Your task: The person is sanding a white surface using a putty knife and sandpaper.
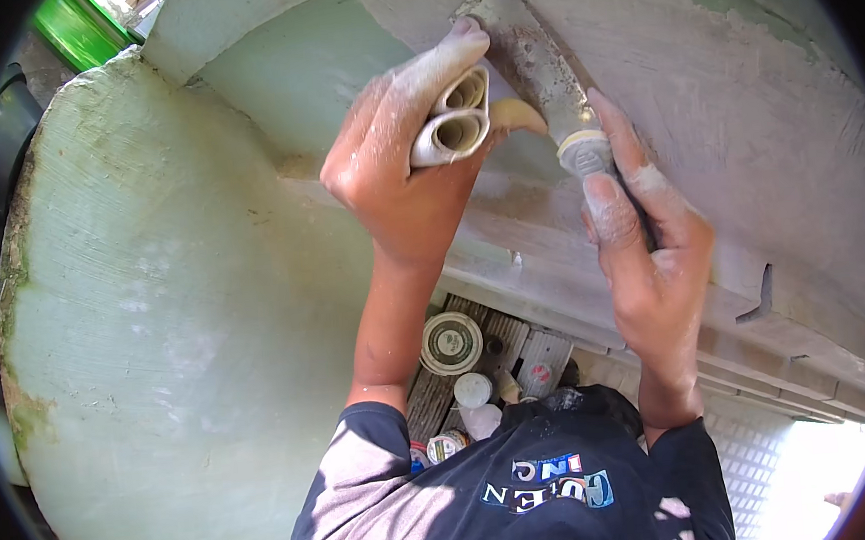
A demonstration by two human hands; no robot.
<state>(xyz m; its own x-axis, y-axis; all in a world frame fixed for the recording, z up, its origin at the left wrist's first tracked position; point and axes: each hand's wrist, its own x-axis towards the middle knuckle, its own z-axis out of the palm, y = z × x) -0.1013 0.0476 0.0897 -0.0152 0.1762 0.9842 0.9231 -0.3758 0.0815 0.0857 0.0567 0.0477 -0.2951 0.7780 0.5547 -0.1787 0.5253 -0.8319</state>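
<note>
Rolled shts (450, 120) L of scraper (544, 67).

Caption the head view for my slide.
Right hand gripping a scraper, left hand holding rolled sheets beside its blade.

Scraper blade (530, 54) – mtl w/ rough spots; rolled sheets (428, 148) – matt, paper-like; shirt (411, 532), matt cloth.

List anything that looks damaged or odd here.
The green panel on the left has a ragged, stained outer edge, unlike its smoother face. To the right of the right hand, a dark, irregular mark or gap interrupts the pale surface. The scraper blade is blotched brown, possibly rust.
</note>
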